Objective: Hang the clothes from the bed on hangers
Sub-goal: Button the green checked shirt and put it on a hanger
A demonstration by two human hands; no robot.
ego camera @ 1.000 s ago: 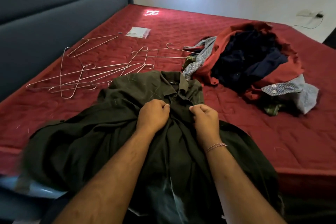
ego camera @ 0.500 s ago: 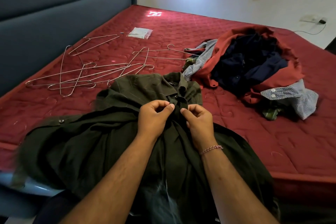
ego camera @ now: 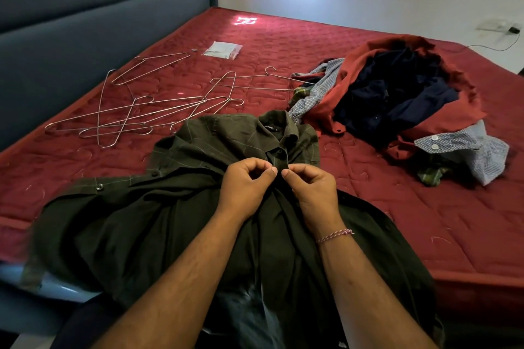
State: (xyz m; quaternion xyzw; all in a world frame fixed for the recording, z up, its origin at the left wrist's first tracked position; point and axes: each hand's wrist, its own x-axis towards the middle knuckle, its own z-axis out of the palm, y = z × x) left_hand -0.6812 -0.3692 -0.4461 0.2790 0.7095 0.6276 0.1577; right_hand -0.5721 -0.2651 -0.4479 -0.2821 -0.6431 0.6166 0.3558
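Dark green shirt [ego camera: 175,215] lies spread over the near edge of the bed [ego camera: 397,207], collar pointing away from the person, lower part hanging off the mattress edge. Left hand [ego camera: 246,187] and right hand [ego camera: 312,187] rest on the shirt front just below the collar, fingers curled, each pinching the fabric at the button strip; thumbs nearly touch. A thread bracelet [ego camera: 336,236] sits on the right wrist. Beyond the shirt, to the left, wire hangers [ego camera: 127,119] lie loosely overlapped on the red mattress. To the right, a pile of clothes [ego camera: 397,99] holds red, navy and patterned pieces. Farther back lies a small clear packet [ego camera: 222,49], near the blue headboard [ego camera: 85,22].
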